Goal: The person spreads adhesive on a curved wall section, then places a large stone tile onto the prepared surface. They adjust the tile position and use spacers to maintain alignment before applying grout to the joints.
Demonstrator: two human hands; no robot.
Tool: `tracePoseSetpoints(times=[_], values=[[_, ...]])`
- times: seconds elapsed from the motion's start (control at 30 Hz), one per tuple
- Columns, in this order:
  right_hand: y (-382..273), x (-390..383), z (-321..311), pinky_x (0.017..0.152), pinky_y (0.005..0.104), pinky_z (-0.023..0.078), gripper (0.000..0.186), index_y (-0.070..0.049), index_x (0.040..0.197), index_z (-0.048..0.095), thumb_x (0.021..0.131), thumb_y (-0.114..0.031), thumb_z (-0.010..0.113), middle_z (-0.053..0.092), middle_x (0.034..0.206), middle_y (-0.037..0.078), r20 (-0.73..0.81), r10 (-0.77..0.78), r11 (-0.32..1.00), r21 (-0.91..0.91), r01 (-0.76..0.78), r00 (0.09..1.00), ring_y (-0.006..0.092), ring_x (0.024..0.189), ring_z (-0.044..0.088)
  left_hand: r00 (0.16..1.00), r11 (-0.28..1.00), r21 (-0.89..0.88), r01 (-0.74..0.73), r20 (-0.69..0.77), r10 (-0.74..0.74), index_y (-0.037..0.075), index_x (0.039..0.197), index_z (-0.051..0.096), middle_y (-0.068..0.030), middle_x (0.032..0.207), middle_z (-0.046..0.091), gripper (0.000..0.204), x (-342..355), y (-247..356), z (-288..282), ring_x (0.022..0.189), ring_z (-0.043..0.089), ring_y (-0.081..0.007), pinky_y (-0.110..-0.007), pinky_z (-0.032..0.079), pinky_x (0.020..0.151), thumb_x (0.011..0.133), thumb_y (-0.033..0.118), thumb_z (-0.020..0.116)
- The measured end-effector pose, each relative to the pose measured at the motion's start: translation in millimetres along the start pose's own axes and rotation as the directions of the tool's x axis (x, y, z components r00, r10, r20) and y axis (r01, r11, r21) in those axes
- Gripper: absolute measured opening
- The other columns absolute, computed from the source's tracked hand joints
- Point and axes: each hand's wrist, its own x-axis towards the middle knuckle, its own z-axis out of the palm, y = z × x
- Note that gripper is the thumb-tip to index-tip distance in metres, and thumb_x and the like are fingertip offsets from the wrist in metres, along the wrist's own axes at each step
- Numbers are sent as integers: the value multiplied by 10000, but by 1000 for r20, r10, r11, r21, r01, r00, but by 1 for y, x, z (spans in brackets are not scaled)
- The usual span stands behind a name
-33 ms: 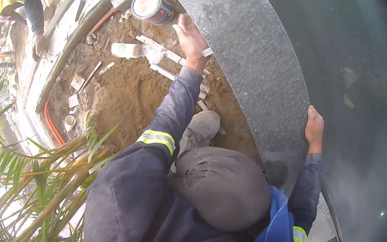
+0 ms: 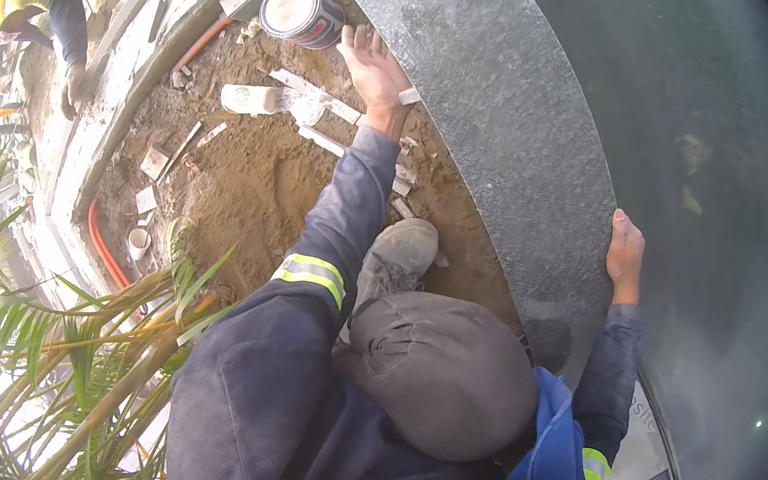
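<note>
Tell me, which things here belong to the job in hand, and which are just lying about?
In hand, it seems:
- curved grey slab
- left hand, at the slab's inner edge
- right hand, at its outer edge

Probably just lying about:
- can, near the left hand
- white container, on its side
- orange pipe
- small white cup

Strong daylight floods in from the left, bleaching the background beyond the palm fronds [image 2: 134,361] to white, while the glassy surface [image 2: 710,272] at right lies dim and hazy, marked by one small glint. Softer light covers the sand [image 2: 244,203]. Fisheye distortion warps a blurred co-worker in yellow [image 2: 22,0] near the black, rounded rim.
</note>
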Motion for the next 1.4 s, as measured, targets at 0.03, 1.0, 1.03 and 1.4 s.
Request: tracePoseSetpoints(times=[0.03,1.0,1.03,1.4], values=[[-1,1,0,835,396,493,578,54,1021,666,1085,-477,447,669,871,197,31,8,1000,25,-9,999,260,849,625,999,996,72,-45,6,45,15,1628,115,-217,1663,193,763,12,-1,2,1569,164,-344,-469,143,1297,1109,563,223],[-3,1,2,715,420,428,580,64,874,554,1086,-462,435,504,727,143,-35,-62,998,-28,61,997,241,721,477,704,742,-50,669,-279,-654,19,1110,641,-88,934,675,504,-44,-41,-24,830,614,-206,-407,537,782,1111,412,326],[-2,1,2,720,421,431,580,67,879,559,1086,-461,435,512,733,148,-32,-68,997,-26,67,997,245,725,482,658,695,-53,718,-274,-701,10,1137,646,-115,998,706,524,-51,-39,-22,883,644,-230,-430,555,831,1110,416,316],[0,1,6,781,421,472,547,78,944,620,1092,-418,444,646,827,200,-86,-149,988,16,151,985,279,781,575,542,548,-353,759,-124,-831,16,1153,683,-173,1135,716,344,-79,-15,13,1048,682,-337,-576,545,966,1051,226,431]])
